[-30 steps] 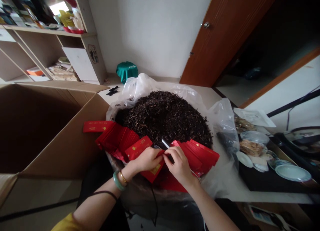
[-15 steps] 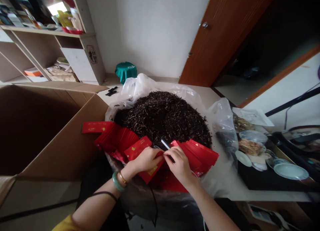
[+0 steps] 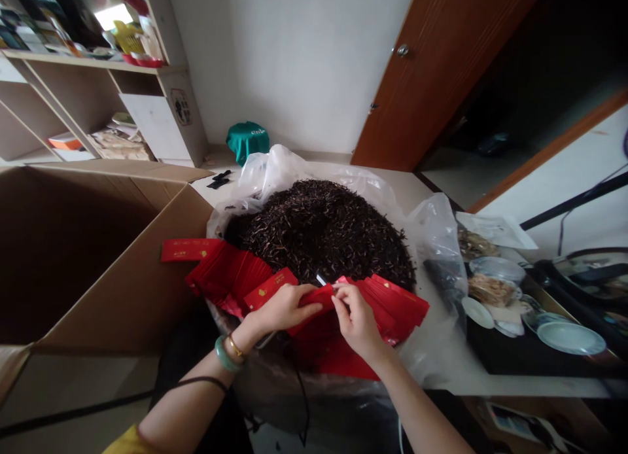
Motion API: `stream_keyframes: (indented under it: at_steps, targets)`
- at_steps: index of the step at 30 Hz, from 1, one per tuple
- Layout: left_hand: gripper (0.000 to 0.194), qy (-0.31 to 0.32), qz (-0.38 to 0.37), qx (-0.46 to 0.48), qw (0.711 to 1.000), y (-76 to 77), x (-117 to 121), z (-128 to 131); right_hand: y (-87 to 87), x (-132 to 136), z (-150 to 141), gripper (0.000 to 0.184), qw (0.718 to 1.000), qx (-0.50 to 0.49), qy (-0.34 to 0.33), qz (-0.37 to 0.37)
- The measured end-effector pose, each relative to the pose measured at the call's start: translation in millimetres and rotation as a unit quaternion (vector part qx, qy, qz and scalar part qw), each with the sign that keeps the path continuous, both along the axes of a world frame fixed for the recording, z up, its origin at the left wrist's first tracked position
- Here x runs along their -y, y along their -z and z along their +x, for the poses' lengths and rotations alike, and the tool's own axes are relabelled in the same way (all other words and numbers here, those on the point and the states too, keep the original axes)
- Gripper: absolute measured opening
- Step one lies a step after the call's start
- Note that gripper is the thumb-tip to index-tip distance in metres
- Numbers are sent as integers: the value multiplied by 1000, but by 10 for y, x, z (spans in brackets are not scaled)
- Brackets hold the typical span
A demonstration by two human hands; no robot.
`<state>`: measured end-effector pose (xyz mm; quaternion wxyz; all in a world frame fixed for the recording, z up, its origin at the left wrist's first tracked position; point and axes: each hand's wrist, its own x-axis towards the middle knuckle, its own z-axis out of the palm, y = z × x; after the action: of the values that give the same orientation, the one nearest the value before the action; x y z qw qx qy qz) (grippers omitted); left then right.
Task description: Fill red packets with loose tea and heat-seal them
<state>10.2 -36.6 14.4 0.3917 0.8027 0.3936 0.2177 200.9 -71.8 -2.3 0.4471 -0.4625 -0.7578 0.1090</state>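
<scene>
Just in front of a mound of dark dried tea leaves (image 3: 324, 225), my left hand (image 3: 284, 307) holds a red packet (image 3: 322, 297), its fingers closed along it. My right hand (image 3: 357, 316) pinches the packet's right end between thumb and fingers. A thin white strip (image 3: 320, 280) sticks up behind the packet; I cannot tell what it belongs to. Left of my hands, a fanned stack of red packets (image 3: 230, 274) rests at the edge of the tea, one with gold print lying nearest my left hand. Another red stack (image 3: 395, 303) lies right of my right hand.
A clear plastic bag (image 3: 275, 166) surrounds the tea on a white table. An open cardboard box (image 3: 122, 264) stands at the left. On the right are a plastic tub (image 3: 493, 287), a pale dish (image 3: 572, 337) and a black tray. A green-covered object (image 3: 248, 142) stands by the wall.
My left hand has flattened and its thumb now lies along the packet, which has turned. The gold-printed face below that hand has gone from view. My right hand has shifted slightly right.
</scene>
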Motion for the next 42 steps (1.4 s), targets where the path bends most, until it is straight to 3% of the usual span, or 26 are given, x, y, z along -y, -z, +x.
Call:
stream_keyframes:
  at_steps: [5, 10, 26, 35, 42]
  targets:
    - [49, -3, -70, 83, 994, 35, -75, -45, -36, 4, 47, 6, 999, -33, 2, -28]
    - [60, -27, -159, 122, 979, 67, -83, -17, -62, -2, 56, 15, 1000, -17, 1, 4]
    - [50, -2, -288, 176, 941, -91, -76, -73, -127, 36, -3, 18, 998, -29, -55, -21]
    - [49, -14, -293, 181, 939, -12, -85, -66, -180, 71, -20, 18, 996, -40, -71, -48]
    - [41, -57, -185, 197, 961, 28, -64, -9, -205, 63, -21, 18, 996, -41, -64, -48]
